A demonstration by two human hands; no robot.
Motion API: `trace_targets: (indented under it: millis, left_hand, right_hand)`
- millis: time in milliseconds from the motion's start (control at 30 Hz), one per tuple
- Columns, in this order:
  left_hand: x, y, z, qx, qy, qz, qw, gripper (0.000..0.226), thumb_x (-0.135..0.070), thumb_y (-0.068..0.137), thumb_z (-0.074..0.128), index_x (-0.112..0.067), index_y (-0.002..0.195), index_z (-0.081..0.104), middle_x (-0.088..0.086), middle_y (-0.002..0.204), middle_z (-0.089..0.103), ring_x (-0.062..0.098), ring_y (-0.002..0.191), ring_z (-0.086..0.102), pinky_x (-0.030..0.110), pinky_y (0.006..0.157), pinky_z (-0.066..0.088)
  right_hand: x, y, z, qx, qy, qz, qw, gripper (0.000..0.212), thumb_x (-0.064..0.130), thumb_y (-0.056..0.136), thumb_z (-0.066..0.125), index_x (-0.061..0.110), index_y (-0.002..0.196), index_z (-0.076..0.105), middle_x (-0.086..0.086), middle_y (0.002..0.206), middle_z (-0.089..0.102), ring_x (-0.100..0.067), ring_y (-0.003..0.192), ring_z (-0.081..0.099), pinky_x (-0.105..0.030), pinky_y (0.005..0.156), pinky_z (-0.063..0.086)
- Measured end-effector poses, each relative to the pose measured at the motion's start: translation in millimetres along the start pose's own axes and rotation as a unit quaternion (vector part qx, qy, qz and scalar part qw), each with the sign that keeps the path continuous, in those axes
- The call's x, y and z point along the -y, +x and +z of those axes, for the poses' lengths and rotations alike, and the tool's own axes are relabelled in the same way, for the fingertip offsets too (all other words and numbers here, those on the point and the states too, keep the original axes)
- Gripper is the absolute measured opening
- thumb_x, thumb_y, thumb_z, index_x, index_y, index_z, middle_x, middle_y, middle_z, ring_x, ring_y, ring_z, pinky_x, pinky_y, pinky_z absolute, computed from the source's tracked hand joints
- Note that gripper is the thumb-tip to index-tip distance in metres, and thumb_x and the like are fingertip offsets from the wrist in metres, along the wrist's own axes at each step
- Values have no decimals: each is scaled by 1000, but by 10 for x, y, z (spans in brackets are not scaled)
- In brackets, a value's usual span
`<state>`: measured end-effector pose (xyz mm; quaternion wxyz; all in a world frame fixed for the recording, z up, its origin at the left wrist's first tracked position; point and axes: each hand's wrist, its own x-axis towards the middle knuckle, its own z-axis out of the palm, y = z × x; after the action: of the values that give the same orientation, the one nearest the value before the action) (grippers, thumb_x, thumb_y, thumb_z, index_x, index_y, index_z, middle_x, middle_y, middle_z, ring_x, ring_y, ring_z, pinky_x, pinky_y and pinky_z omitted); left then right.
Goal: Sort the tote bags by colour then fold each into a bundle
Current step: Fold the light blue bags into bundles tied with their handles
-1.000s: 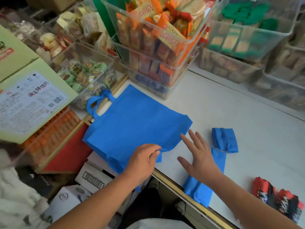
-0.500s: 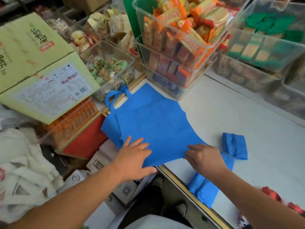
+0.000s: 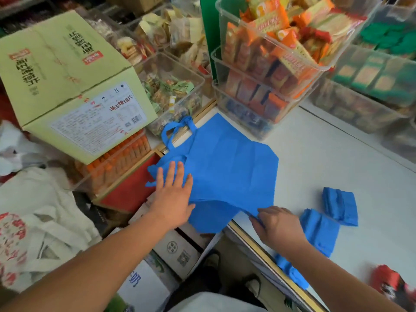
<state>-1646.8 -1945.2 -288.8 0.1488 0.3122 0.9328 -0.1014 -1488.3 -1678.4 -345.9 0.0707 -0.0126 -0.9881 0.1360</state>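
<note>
A blue tote bag [image 3: 227, 170] lies spread on the white counter [image 3: 337, 158], its handles [image 3: 177, 129] hanging over the left edge. My left hand [image 3: 173, 194] presses flat on the bag's near left part with straight fingers. My right hand [image 3: 276, 224] pinches the bag's near right corner at the counter's front edge. To the right lie two folded blue bundles, one [image 3: 340, 206] farther out and one [image 3: 319, 233] partly under my right wrist. A red and black bundle [image 3: 391, 284] sits at the lower right.
Clear bins of snack packets [image 3: 276, 64] stand stacked at the counter's back. A green carton [image 3: 67, 82] sits at the left on more bins. White tote bags [image 3: 38, 221] lie piled at the lower left. Boxes [image 3: 171, 246] stand below the counter edge.
My left hand slid up and left across the blue bag, flattening it. My right hand drew the near right corner toward the counter's front edge and now pinches it.
</note>
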Motion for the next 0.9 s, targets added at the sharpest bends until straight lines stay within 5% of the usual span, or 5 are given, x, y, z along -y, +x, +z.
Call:
trace_targets:
  millis: [133, 400, 567, 800, 900]
  left_hand:
    - [-315, -60, 369, -81, -120, 212, 966, 63, -57, 97, 48, -22, 150, 49, 3, 166, 32, 23, 157, 18, 56, 127, 1]
    - [-240, -13, 795, -175, -388, 100, 899, 14, -22, 96, 58, -25, 107, 65, -1, 97, 76, 23, 112, 68, 74, 104, 39]
    - [-29, -10, 573, -184, -487, 2, 854, 39, -41, 106, 34, -10, 113, 58, 3, 97, 61, 21, 95, 54, 40, 100, 45]
    - [178, 127, 272, -207, -547, -122, 802, 31, -39, 110, 35, -30, 81, 38, -10, 68, 41, 10, 62, 41, 24, 59, 32]
    - [181, 259, 304, -194, -595, -198, 754, 33, -33, 111, 35, -20, 80, 39, -4, 71, 38, 8, 61, 39, 32, 61, 34]
  right_hand:
    - [575, 310, 213, 87, 116, 67, 987, 38, 55, 84, 56, 22, 68, 66, 5, 79, 73, -20, 77, 69, -35, 62, 56]
    - [298, 485, 8, 326, 343, 176, 863, 45, 43, 75, 88, 54, 109, 60, 46, 124, 49, 26, 118, 43, -10, 109, 30]
    - [-132, 493, 115, 271, 129, 92, 950, 70, 72, 89, 54, 21, 136, 65, 0, 151, 53, -26, 149, 36, -42, 120, 30]
    - [-157, 715, -553, 215, 55, 153, 963, 41, 74, 86, 48, 34, 79, 56, 11, 67, 57, -9, 68, 55, -36, 72, 51]
    - [-357, 716, -752, 321, 85, 197, 923, 28, 57, 85, 72, 35, 79, 56, 16, 77, 64, -12, 77, 59, -33, 78, 51]
